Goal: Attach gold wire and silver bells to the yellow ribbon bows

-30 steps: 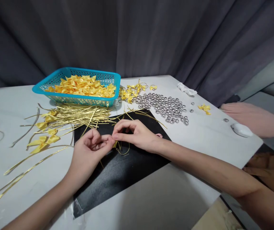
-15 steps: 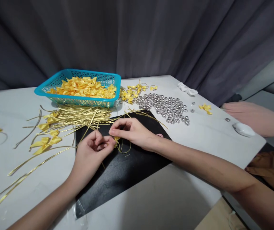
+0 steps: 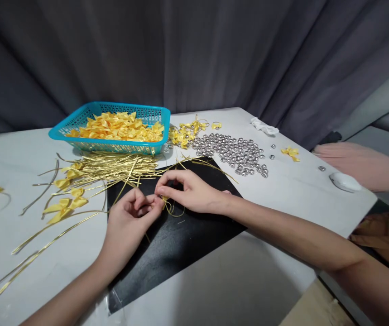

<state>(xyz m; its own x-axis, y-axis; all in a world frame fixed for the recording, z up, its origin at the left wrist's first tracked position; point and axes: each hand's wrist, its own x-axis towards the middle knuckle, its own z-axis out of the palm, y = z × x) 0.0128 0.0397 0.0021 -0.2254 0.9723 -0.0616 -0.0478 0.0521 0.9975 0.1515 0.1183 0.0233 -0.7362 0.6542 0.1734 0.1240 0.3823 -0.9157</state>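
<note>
Above a black mat, both hands meet at a small yellow ribbon bow, mostly covered by the fingers. My left hand pinches it from the left with thumb and forefinger. From the right, my right hand closes thumb and fingertips on its upper side. A thin gold cord loops out below the fingertips. Just behind the hands lies a heap of gold cords. Whether a bead sits in the bow is hidden.
A blue basket full of yellow bows stands at the back left. Silver beads are spread right of it, beside finished-looking bows. Loose bows and cords lie left. A white dish and crumpled tissue are at right.
The right fingertips have come down slightly to meet the left ones at the bow. The view has shifted a little; the rest looks the same.
</note>
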